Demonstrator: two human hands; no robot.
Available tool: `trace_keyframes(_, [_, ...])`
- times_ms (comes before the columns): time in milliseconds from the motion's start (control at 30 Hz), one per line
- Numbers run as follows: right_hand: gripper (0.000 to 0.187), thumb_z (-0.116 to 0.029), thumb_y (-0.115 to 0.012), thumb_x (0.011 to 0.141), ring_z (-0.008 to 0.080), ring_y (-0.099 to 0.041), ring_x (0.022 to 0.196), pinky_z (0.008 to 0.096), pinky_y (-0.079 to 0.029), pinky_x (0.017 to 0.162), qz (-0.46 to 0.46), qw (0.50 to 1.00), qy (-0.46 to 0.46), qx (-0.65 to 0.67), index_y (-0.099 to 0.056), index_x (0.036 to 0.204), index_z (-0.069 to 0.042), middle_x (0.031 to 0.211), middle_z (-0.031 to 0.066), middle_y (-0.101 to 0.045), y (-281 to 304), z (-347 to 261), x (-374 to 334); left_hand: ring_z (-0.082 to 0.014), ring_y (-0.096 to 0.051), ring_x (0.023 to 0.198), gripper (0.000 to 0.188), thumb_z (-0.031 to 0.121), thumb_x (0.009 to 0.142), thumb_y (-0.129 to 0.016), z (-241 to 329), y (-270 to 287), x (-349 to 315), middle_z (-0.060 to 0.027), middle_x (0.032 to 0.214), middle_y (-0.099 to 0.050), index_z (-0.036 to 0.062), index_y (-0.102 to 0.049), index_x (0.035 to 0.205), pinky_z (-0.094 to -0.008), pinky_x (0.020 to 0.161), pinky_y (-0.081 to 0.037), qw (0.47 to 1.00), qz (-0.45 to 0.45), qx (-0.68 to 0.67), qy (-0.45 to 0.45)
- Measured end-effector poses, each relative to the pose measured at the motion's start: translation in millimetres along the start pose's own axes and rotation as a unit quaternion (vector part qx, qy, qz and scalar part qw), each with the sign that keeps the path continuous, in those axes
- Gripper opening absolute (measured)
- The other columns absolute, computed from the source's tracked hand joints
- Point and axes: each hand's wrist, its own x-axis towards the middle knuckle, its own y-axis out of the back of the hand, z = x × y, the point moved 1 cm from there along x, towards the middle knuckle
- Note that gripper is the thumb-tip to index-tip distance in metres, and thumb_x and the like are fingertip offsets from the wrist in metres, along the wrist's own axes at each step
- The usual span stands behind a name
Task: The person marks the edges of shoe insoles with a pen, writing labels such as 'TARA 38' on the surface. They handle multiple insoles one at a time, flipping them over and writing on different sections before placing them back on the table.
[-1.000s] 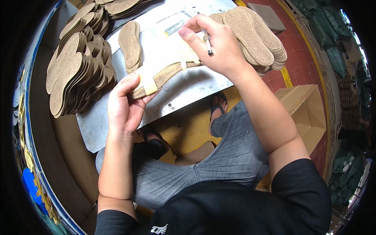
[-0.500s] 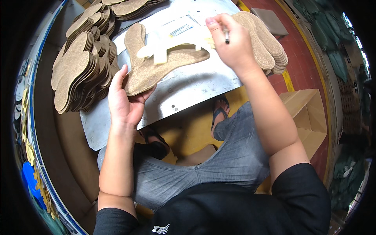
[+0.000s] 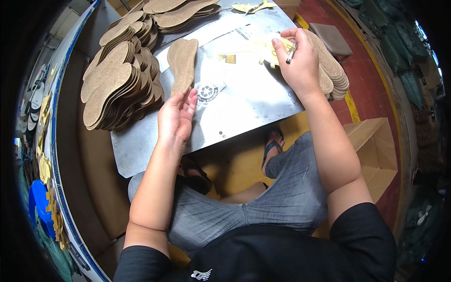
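Observation:
A brown, speckled cork-like insole point(image 3: 182, 66) is at the left middle of the metal table. At its narrow near end, my left hand point(image 3: 177, 117) has its fingers curled against the edge, palm partly turned up. My right hand point(image 3: 303, 66) is closed around a pen point(image 3: 291, 52), held with the tip end pointing down. A pale yellow cut-out template point(image 3: 270, 57) with dark markings extends from the fingers of this hand, over the table's right side. A stack of insoles point(image 3: 336, 77) sits just beyond the right hand, partly hidden by it.
Tall stacks of insoles point(image 3: 110, 89) crowd the table's left edge, with more insoles point(image 3: 185, 14) at the back. Another yellow template point(image 3: 253, 6) lies at the far edge. A round dark print point(image 3: 207, 92) marks the tabletop. An open cardboard box point(image 3: 376, 150) stands right of my legs.
The insole my left hand held under the template is no longer in it. That hand has moved to the other insole's near end. My right hand has drawn the template away to the right.

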Motion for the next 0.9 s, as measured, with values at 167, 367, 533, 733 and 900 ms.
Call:
trace_keyframes(167, [0.029, -0.026, -0.086, 0.105, 0.0355, -0.082, 0.096, 0.0462, -0.064, 0.085, 0.021, 0.999, 0.025, 0.0, -0.074, 0.121, -0.006, 0.106, 0.0167, -0.082, 2, 5, 0, -0.0311, -0.077, 0.126, 0.013, 0.003, 0.118, -0.061, 10, 5, 8, -0.0222, 0.135, -0.074, -0.0073, -0.061, 0.127, -0.0431, 0.106, -0.067, 0.998, 0.002, -0.02, -0.06])
trace_keyframes(367, [0.029, -0.027, -0.087, 0.105, 0.0339, -0.082, 0.091, 0.0448, -0.064, 0.083, 0.022, 0.999, 0.023, 0.007, -0.074, 0.121, -0.006, 0.1, 0.0157, -0.081, 2, 6, -2, -0.019, -0.081, 0.112, 0.02, 0.016, 0.12, -0.069, 24, 9, 18, -0.0148, 0.13, -0.083, -0.0001, -0.066, 0.131, -0.0345, 0.099, -0.067, 0.998, -0.039, -0.057, -0.011])
trace_keyframes(533, [0.027, -0.026, -0.086, 0.105, 0.0321, -0.081, 0.084, 0.0451, -0.063, 0.079, -0.005, 1.0, 0.007, 0.005, -0.074, 0.119, -0.007, 0.092, 0.0152, -0.08, -1, 1, -5, -0.0121, -0.074, 0.086, 0.025, 0.027, 0.119, -0.071, -3, 7, 6, -0.0047, 0.107, -0.082, 0.0026, -0.074, 0.122, -0.0281, 0.075, -0.06, 0.99, -0.049, 0.08, 0.108])
trace_keyframes(733, [0.026, -0.026, -0.086, 0.105, 0.0165, -0.069, 0.087, 0.035, -0.056, 0.081, -0.143, 0.987, -0.043, 0.062, -0.075, 0.111, -0.004, 0.094, 0.0065, -0.074, -1, 2, -3, -0.016, -0.075, 0.093, 0.019, 0.028, 0.118, -0.072, -24, -4, -8, -0.007, 0.114, -0.083, 0.0091, -0.073, 0.12, -0.0312, 0.079, -0.059, 0.979, -0.107, 0.157, 0.067])
trace_keyframes(900, [0.027, -0.027, -0.089, 0.103, 0.0067, -0.062, 0.091, 0.0281, -0.052, 0.084, -0.337, 0.911, -0.065, 0.229, -0.074, 0.108, -0.006, 0.098, -0.0047, -0.07, 6, -11, 0, -0.0184, -0.075, 0.108, 0.026, 0.026, 0.12, -0.067, -16, -2, -1, -0.0074, 0.131, -0.081, 0.0055, -0.07, 0.135, -0.0356, 0.092, -0.059, 0.994, 0.008, 0.112, -0.005])
